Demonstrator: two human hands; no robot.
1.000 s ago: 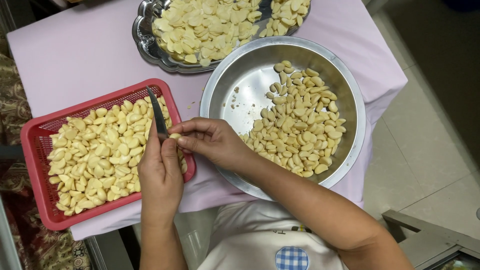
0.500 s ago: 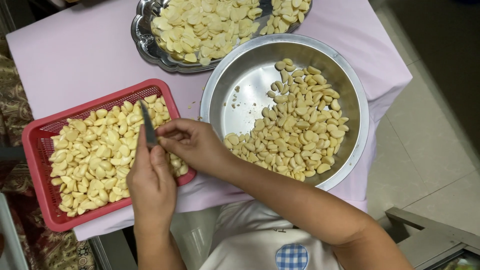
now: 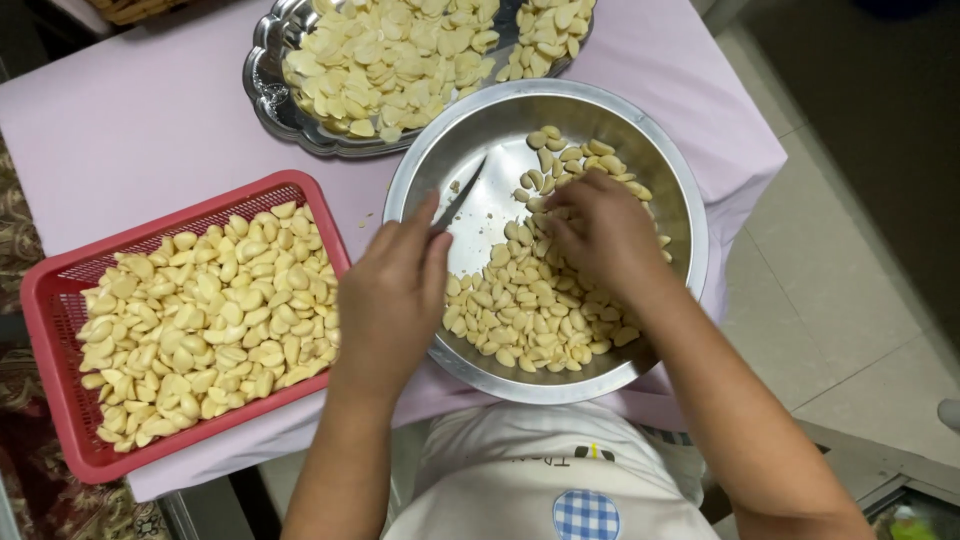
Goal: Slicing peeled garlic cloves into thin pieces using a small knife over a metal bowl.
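A pale lilac tablecloth (image 3: 130, 120) covers the table. To the right lies a floor of large beige tiles (image 3: 850, 290), falling into shadow toward the upper corner. A patterned rug (image 3: 20, 250), perhaps brown and cream, shows at the left edge.

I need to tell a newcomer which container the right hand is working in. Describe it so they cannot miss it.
On the table with the pale lilac cloth, look at the edge nearest the person, to the right of the red plastic basket. There sits a round steel bowl where the right hand reaches into peeled garlic cloves. Unlike the scalloped silver tray behind it, it is deep, plain-rimmed and only half filled.
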